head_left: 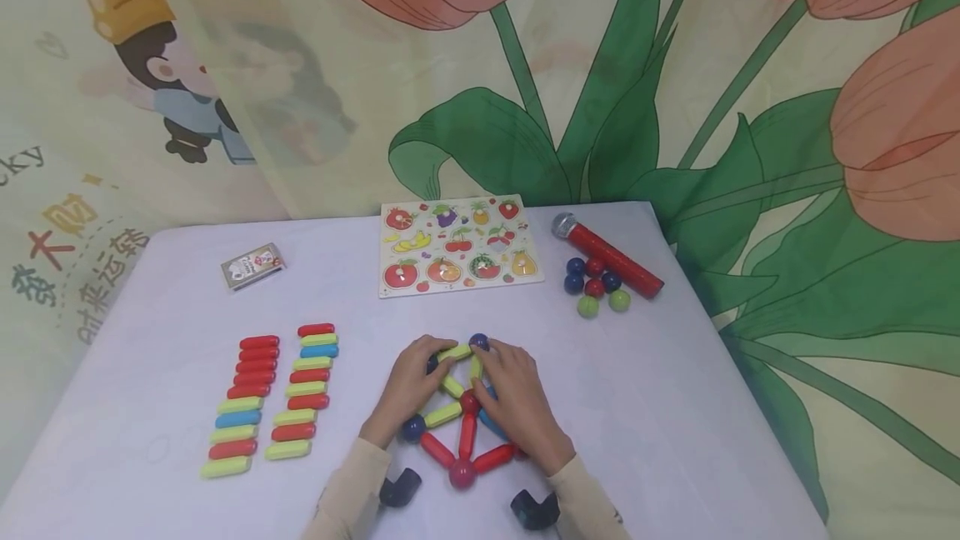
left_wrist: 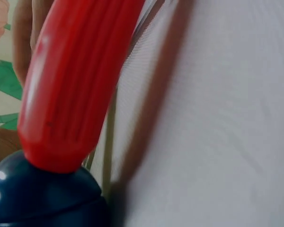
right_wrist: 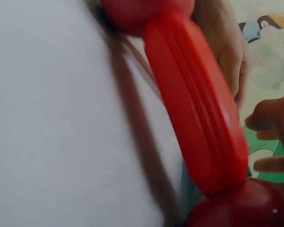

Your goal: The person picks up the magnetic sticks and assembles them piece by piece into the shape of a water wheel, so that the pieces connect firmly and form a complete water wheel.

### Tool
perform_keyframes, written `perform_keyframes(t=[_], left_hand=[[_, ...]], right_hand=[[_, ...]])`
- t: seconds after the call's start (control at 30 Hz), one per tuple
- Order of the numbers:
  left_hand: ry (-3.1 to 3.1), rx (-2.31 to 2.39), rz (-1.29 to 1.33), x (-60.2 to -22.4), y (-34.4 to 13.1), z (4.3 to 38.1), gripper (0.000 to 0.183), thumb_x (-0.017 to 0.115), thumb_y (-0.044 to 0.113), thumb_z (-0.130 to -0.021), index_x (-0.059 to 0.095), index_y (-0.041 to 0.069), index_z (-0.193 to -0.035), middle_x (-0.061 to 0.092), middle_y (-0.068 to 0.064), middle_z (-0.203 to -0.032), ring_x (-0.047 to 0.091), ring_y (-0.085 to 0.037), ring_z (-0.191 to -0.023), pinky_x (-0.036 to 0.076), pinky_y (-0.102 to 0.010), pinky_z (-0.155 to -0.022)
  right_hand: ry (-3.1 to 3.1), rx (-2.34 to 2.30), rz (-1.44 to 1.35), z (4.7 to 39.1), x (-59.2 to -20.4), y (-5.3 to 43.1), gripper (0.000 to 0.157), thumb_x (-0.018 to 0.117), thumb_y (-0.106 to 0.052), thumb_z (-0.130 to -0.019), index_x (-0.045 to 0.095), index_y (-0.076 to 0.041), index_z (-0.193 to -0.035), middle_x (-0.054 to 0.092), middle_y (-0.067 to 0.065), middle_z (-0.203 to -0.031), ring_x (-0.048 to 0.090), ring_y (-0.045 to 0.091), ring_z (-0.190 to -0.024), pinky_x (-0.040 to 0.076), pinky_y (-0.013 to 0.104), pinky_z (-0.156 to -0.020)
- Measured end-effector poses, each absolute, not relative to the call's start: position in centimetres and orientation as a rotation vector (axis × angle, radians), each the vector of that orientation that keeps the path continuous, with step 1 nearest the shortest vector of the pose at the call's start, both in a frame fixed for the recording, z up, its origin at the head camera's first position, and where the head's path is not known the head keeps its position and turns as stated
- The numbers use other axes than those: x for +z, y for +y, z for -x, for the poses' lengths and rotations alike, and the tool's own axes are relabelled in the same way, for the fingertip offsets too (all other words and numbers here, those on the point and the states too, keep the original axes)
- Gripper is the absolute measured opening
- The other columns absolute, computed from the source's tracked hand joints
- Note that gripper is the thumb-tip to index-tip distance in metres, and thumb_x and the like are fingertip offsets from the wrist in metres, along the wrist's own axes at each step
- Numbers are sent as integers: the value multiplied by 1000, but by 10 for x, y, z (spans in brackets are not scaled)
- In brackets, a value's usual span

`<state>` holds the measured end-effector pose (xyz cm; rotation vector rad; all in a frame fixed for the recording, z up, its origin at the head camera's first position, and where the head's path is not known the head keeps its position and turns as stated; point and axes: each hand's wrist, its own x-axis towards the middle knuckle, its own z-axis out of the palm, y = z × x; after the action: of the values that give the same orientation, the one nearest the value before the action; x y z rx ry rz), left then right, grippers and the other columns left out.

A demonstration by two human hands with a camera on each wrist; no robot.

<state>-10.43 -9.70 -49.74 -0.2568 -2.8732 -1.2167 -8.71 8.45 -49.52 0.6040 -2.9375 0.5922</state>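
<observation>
seating the far end of a frame of glossy balls and ridged plastic rods [head_left: 467, 436]

the frame is sitting midway between the left and right edges of the white-covered tabletop [head_left: 675, 440], on the side nearest the person. the left hand [head_left: 408, 382] is gripping a glossy dark blue ball [head_left: 432, 363] at one end of a yellow-green ridged rod [head_left: 455, 352]; the right hand [head_left: 517, 386] is curling its fingers round a second glossy dark blue ball [head_left: 478, 342] at the other end. how firmly either is squeezing, i cannot tell.

the step in hand seems to be settling this rod between its two balls. the next move is probably calling for pressing both joints snug while keeping the lower red rods [head_left: 437, 449] from slipping off the glossy red ball [head_left: 462, 475] nearest the person.

for further sides, two columns of loose ridged rods [head_left: 238, 418] are lying toward the tabletop's left edge, and a cluster of loose balls [head_left: 595, 288] is sitting near its far right corner.
</observation>
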Motion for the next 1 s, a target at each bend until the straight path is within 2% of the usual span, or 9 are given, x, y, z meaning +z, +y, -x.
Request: perform_keyframes(t=[0.1, 0.17, 0.3, 0.67, 0.83, 1.0], left_hand=[[-2873, -1217, 219, -497, -101, 101, 29, 67, 18, -90, 66, 11, -118, 65, -4, -111, 60, -23, -108, 49, -41, -95], [-2871, -1199, 197, -497, -105, 99, 29, 67, 19, -90, 66, 12, -118, 65, -3, -112, 60, -22, -109, 49, -41, -95], [-2887, -1165, 154, -496, -111, 96, 28, 68, 23, -90, 66, 13, -116, 64, -2, -112, 59, -21, -110, 49, -41, -95], [-2911, -1163, 69, -498, -117, 92, 31, 70, 27, -88, 66, 13, -115, 64, -4, -113, 58, -23, -111, 49, -43, -95], [-2904, -1124, -10, -499, -122, 89, 32, 71, 27, -87, 66, 13, -115, 64, -5, -111, 59, -22, -106, 51, -42, -92], [-2931, -1108, -74, -496, -126, 80, 35, 71, 29, -87, 65, 13, -117, 64, -4, -105, 59, -20, -98, 52, -42, -89]], right_hand=[[-2898, 586, -659, 74, -490, 89, 43, 72, -31, -85, 63, -18, -124, 57, 0, -113, 51, 15, -101, 46, 35, -90], [-2889, 571, -725, 65, -487, 91, 40, 76, -30, -81, 66, -19, -119, 56, -4, -100, 47, 11, -88, 45, 28, -78], [-2902, 522, -835, 50, -484, 92, 37, 80, -29, -77, 69, -21, -112, 53, -6, -89, 42, 9, -81, 41, 23, -69], [-2880, 451, -805, 47, -493, 86, 30, 81, -18, -76, 74, -24, -105, 52, -5, -89, 42, 12, -84, 40, 26, -72], [-2881, 404, -757, 54, -492, 87, 33, 83, -19, -73, 75, -23, -105, 56, -4, -97, 47, 16, -93, 45, 36, -82], [-2910, 444, -685, 61, -489, 89, 29, 80, -20, -78, 74, -22, -106, 59, -3, -106, 50, 20, -103, 43, 45, -93]])
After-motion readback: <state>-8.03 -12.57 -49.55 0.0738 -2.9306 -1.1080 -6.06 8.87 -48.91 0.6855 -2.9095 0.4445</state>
